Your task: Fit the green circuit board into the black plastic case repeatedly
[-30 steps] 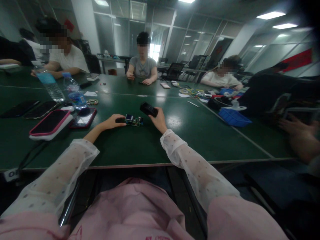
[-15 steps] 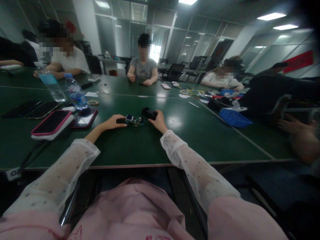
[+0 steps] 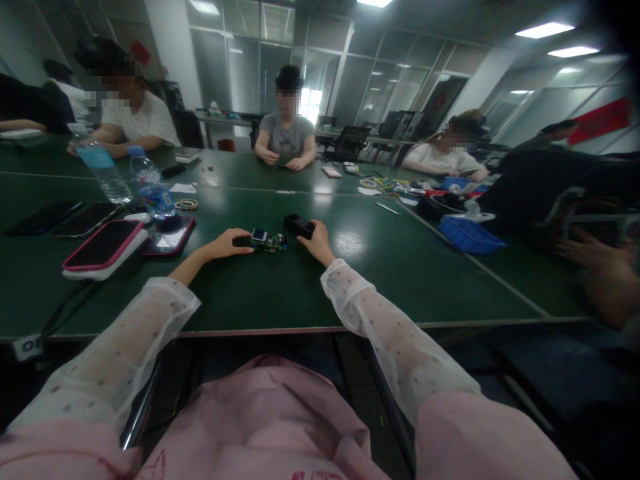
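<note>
Between the thumb and fingers of my left hand [image 3: 231, 244] is the black left end of a small green circuit board [image 3: 270, 243]. A little square screen sits on the board, and its right end sticks out free of the hand. My right hand [image 3: 319, 241] grips a black plastic case [image 3: 299, 226], long and boxy, by its right end. The case's left end points away from me, just beyond the board's right end, with a narrow gap between the two. Both things are low over the green table [image 3: 280, 293]; whether they rest on it I cannot tell.
Phones, one a pink-rimmed phone [image 3: 107, 245], and two water bottles [image 3: 150, 187] stand to the left. A blue tray [image 3: 470, 235], a thin silvery stick [image 3: 387, 209] and tangled cables [image 3: 385, 185] lie to the right. Several people sit around, one person [image 3: 286, 137] opposite.
My hands, the circuit board and the black case have stayed in place. Across the table, the person opposite has lifted a dark flat thing between both hands.
</note>
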Demonstrator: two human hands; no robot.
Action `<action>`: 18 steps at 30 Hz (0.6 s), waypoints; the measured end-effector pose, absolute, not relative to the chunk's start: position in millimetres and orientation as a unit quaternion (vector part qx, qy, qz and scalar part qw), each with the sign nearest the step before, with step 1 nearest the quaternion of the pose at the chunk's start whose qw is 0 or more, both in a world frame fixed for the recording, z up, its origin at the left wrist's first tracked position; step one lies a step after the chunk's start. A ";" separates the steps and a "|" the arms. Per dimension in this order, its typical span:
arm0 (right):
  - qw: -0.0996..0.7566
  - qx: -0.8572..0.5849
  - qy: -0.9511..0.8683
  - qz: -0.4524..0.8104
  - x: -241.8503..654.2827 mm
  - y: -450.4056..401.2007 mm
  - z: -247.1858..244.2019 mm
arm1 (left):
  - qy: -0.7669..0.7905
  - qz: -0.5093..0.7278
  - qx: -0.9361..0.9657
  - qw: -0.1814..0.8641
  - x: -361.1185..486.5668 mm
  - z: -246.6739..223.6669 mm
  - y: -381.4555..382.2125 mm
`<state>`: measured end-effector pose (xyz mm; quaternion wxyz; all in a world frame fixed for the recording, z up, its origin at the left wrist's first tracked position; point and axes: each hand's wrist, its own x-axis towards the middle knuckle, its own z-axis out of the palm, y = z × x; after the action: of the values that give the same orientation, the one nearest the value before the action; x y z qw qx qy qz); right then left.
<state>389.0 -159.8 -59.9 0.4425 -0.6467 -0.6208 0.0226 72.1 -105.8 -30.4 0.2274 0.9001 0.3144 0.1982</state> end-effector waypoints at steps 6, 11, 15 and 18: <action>0.439 -0.645 -0.625 0.022 389.9 -159.5 -59.7 | 0.330 0.192 0.896 0.227 72.4 -30.9 -106.1; 0.433 -0.650 -0.624 0.025 390.1 -159.1 -59.5 | 0.320 0.200 0.898 0.228 72.2 -28.4 -109.2; 0.443 -0.644 -0.623 0.018 389.8 -158.7 -59.9 | 0.314 0.202 0.901 0.223 72.7 -27.9 -109.6; 0.447 -0.643 -0.622 0.018 390.5 -158.0 -60.4 | 0.312 0.199 0.902 0.221 73.6 -28.6 -107.9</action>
<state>390.5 -158.0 -60.4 0.4468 -0.6428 -0.6220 0.0178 73.6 -107.9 -28.6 0.2211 0.9022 0.3120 0.1994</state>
